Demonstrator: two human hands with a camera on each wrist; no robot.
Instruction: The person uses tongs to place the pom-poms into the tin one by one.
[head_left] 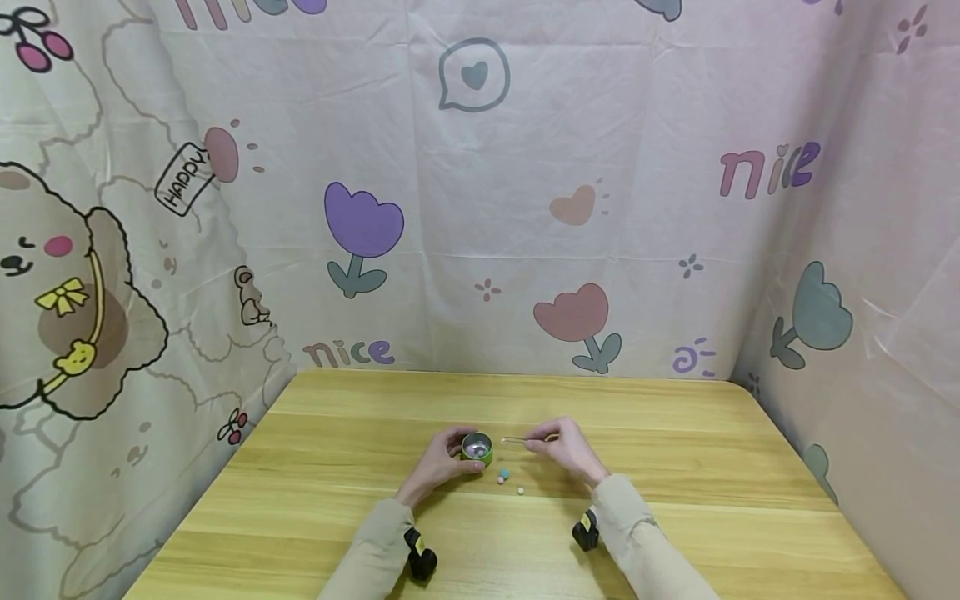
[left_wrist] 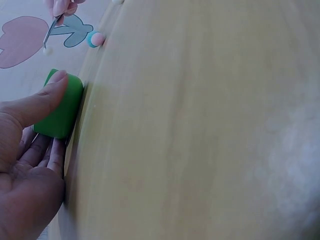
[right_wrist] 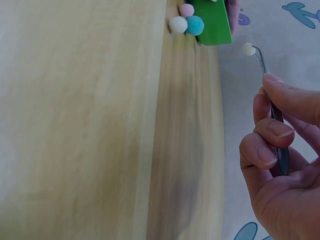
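Observation:
A small green tin (head_left: 477, 450) with a shiny metal inside stands on the table, and a few small balls show in it. My left hand (head_left: 446, 460) grips the tin from the left, its thumb (left_wrist: 47, 100) along the near side in the left wrist view. To the right of the tin, my right hand (head_left: 564, 447) pinches a pair of bent-tip metal tweezers (right_wrist: 272, 107). Their tips hold a white pompom (right_wrist: 249, 49) in the air. A blue pompom (right_wrist: 195, 25), a pink pompom (right_wrist: 186, 10) and another white pompom (right_wrist: 177, 25) lie on the table near the tin.
The wooden table (head_left: 660, 500) has its back edge against a printed cloth (head_left: 480, 208). Cloth also hangs along the left and right sides. Black wrist cameras (head_left: 422, 560) are strapped to both sleeves.

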